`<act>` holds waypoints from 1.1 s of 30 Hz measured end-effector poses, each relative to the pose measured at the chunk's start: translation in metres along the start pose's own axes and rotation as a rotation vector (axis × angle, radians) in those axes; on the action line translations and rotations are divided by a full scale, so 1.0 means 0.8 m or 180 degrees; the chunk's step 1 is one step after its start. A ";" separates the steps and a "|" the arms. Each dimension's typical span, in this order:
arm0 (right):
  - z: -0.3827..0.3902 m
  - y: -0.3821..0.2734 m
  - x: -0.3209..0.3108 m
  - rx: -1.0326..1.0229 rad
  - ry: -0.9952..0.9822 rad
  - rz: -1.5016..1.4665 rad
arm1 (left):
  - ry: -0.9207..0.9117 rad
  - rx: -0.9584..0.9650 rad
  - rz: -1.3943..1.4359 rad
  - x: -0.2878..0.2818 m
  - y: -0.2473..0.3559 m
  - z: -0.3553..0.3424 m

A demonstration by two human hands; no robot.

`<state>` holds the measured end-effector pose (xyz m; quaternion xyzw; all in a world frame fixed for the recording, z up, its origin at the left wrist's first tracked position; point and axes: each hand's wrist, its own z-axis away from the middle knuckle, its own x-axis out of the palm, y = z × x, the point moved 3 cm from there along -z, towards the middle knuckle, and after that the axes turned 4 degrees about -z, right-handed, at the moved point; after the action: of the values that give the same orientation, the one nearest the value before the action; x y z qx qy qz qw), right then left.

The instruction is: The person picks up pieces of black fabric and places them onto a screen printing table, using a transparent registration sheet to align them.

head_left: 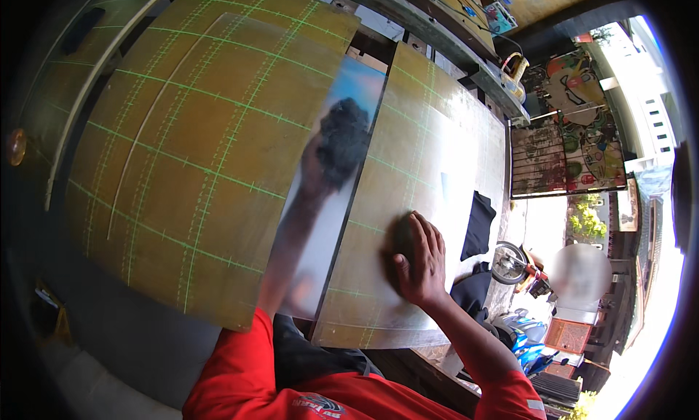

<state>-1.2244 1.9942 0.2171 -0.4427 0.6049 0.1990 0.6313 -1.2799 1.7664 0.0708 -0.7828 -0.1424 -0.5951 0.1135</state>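
Two yellowish translucent boards with green printed grid lines (182, 92) (393, 165) have a frosted pale strip (357, 77) between them. My left hand (314, 163) and forearm show blurred through this strip, reaching up it. A dark crumpled bundle (342, 132), probably cloth, is at that hand; its fingers are hidden. My right hand (422, 263) rests on the right board, fingers extended, holding nothing. Black fabric (477, 223) lies beside that board's right edge.
A long rail (459, 63) crosses behind the boards at the top, with a handled object (515, 77) on it. On the right are a painted panel (582, 121), a red motorbike (531, 274) and a blue motorbike (524, 340). A pale rod (95, 103) lies at left.
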 end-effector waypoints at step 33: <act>-0.007 -0.002 0.008 -0.0184 -0.0068 0.0091 | 0.1067 -0.0063 0.0464 -0.039 -0.011 -0.060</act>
<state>-1.2248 1.9872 0.2124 -0.4498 0.5984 0.2300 0.6218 -1.3340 1.7550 0.0533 -0.6820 -0.0585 -0.7087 0.1708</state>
